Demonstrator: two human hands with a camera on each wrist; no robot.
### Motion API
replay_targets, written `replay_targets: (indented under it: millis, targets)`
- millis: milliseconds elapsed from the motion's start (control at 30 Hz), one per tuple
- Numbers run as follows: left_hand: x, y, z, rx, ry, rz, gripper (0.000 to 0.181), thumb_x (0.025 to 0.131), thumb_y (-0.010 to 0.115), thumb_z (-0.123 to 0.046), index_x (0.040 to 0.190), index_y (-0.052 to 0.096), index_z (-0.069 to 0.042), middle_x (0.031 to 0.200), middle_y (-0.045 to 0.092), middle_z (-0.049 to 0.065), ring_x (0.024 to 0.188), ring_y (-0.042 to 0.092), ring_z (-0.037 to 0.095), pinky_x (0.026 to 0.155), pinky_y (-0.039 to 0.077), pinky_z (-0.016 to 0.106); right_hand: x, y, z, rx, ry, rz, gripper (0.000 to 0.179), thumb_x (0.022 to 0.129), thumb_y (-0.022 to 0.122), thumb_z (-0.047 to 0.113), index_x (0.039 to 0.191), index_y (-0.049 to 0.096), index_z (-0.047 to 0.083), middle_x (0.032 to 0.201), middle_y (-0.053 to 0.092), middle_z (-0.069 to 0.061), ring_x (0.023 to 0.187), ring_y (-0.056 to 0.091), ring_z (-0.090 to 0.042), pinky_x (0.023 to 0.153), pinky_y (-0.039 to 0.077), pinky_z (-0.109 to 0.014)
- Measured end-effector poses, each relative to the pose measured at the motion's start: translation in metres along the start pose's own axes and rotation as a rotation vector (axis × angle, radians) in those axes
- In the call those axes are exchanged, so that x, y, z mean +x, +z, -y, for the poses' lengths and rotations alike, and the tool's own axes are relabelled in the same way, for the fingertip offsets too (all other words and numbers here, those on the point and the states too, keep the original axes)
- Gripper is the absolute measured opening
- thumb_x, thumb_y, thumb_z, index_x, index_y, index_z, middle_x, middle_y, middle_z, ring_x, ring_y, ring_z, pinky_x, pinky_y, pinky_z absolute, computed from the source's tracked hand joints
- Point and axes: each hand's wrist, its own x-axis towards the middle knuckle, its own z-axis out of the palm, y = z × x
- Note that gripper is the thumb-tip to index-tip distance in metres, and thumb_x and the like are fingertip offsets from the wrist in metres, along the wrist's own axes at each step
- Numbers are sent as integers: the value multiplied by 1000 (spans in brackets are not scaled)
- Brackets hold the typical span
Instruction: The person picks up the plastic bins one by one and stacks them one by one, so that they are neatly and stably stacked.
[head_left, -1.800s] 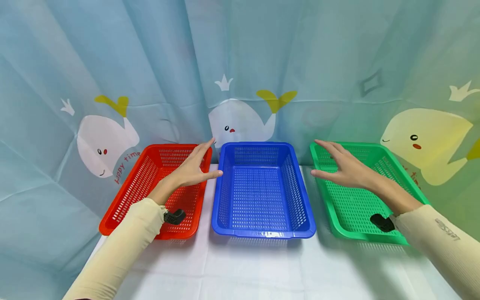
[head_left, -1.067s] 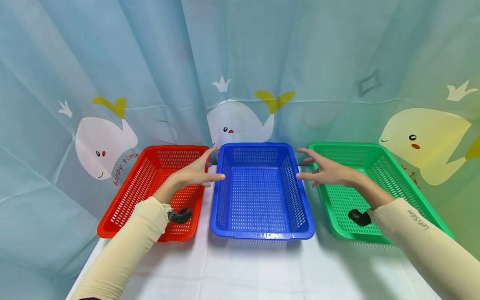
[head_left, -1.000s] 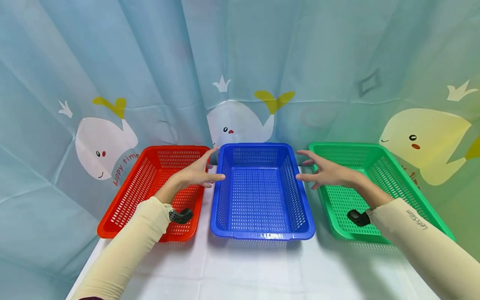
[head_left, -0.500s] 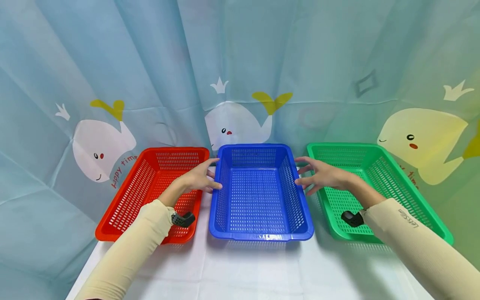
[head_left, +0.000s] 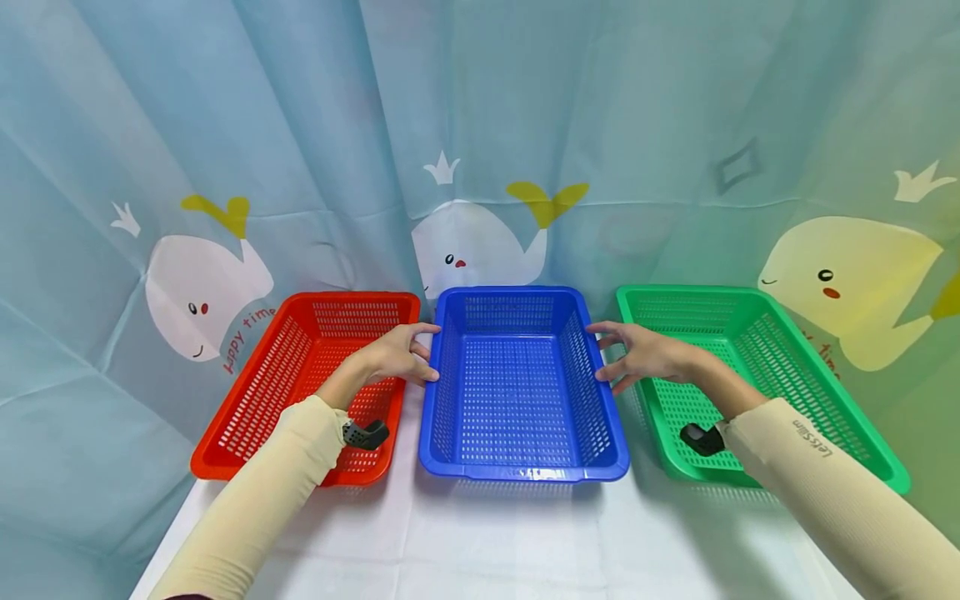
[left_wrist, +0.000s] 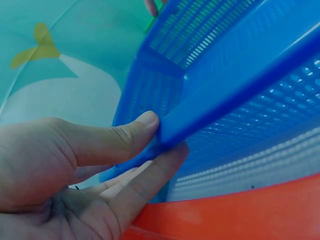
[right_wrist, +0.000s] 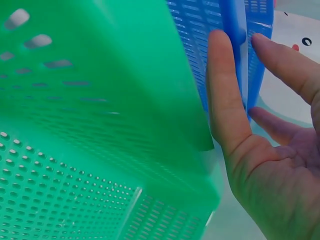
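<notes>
at the middle of the white table (head_left: 510, 542) stood the blue basket (head_left: 513, 400), between the red basket (head_left: 315, 354) at nine o'clock and the green basket (head_left: 780, 375) at three. the left hand (head_left: 393, 354) pinched the blue rim near ten o'clock; the right hand (head_left: 648, 354) pinched it near two.

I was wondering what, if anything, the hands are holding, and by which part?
The blue perforated basket, by its side rims: the left hand pinches the left one, the right hand the right.
</notes>
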Motion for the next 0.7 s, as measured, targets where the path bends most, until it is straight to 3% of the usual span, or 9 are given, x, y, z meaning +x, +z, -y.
replay_targets:
  millis: [400, 700]
  targets:
    - [1, 0, 1, -11, 1, -3, 89, 83, 81, 7, 158, 37, -8, 117, 56, 23, 84, 74, 27, 78, 63, 41, -1, 2, 0, -3, -7, -1, 95, 92, 73, -4, 163, 11, 0, 152, 23, -38, 96, 72, -35, 81, 62, -50]
    - [-1, 1, -1, 8, -5, -16, 88, 83, 81, 6, 158, 38, -10, 115, 55, 21, 84, 72, 27, 82, 62, 43, 1, 2, -3, 4, -11, -6, 94, 92, 74, -2, 163, 12, 2, 153, 23, -36, 97, 72, -35, 82, 62, -51]
